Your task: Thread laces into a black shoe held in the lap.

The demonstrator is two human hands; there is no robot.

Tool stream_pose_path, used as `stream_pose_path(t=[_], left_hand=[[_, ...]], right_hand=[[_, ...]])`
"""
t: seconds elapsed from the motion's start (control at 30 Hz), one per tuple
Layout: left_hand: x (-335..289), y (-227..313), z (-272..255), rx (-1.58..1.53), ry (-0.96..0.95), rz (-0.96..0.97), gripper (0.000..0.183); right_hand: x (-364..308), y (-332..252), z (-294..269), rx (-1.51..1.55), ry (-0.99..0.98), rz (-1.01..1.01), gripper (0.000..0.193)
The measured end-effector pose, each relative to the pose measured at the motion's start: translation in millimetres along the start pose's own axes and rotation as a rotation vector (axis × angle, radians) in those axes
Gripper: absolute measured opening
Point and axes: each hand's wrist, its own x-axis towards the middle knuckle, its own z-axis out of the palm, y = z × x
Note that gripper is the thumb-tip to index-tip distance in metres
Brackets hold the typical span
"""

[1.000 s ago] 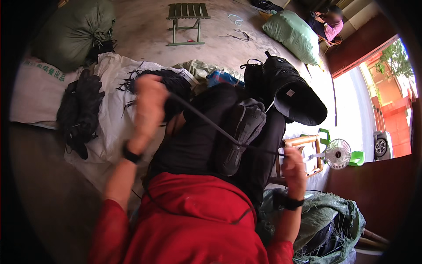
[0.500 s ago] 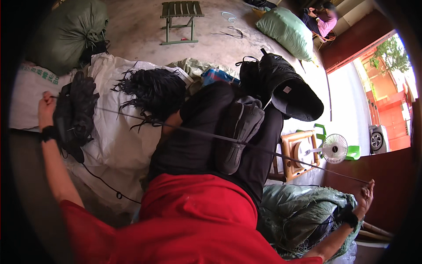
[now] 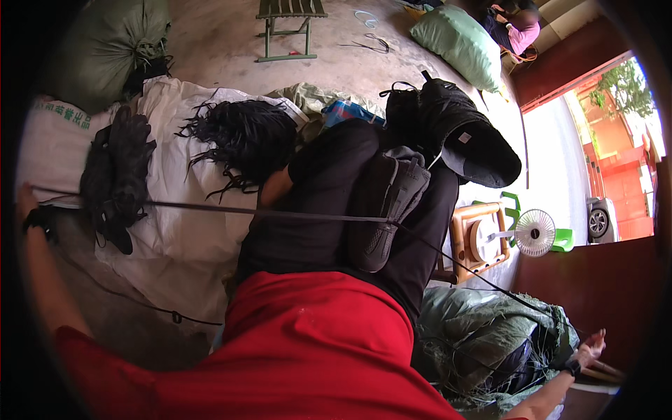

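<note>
A long dark cord (image 3: pixel 266 211) stretches taut between my hands, across the grey-black shoe (image 3: pixel 409 185) resting sole up on my lap. It crosses the shoe near its middle and looks wider and flatter on the left side than on the right. My left hand (image 3: pixel 26 199) is closed on the cord's left end, far out at the left rim. Low on the right, my right hand (image 3: pixel 592 345) grips the other end. Beyond my knees lie black shoes (image 3: pixel 483 150). Beside my left arm is a dark bundle (image 3: pixel 119 175), which the cord passes.
A heap of black strips (image 3: pixel 245 143) lies on white sacking (image 3: pixel 189 231). A folding stool (image 3: pixel 290 31) stands ahead. To the right are a bamboo stool (image 3: pixel 462 241), a small fan (image 3: pixel 535 232) and a green sack (image 3: pixel 455 329). A person (image 3: pixel 518 31) sits at the far right.
My left hand has moved outward and down to the left, my right hand down. The cord's left part now runs flatter, its right part steeper, bending at the shoe.
</note>
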Motion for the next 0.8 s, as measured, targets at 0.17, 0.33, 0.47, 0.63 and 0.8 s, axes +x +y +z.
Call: stream_pose_path(t=[0.17,0.33,0.47,0.63,0.8], left_hand=[[-170.4,89.0,240.3,-0.14,-0.424,0.002,0.032],[-423.2,275.4,407.5,-0.474,-0.951,0.316,0.019],[-524.7,378.2,423.5,-0.406,-0.855,0.907,0.008],[-561.5,400.8,413.0,-0.38,-1.206,0.702,0.009],[-570.0,388.6,400.4,-0.205,-1.374,0.629,0.012]], right_hand=[[-137.8,-7.9,169.3,0.012,-0.783,-0.148,0.039],[-335.0,-20.4,304.6,-0.303,-0.923,-0.654,0.02],[-434.2,-52.1,346.1,-0.099,-1.058,-0.672,0.021],[-479.6,-73.9,330.0,-0.162,-1.341,-0.256,0.031],[-482.1,-65.1,326.3,0.057,-1.263,0.072,0.013]])
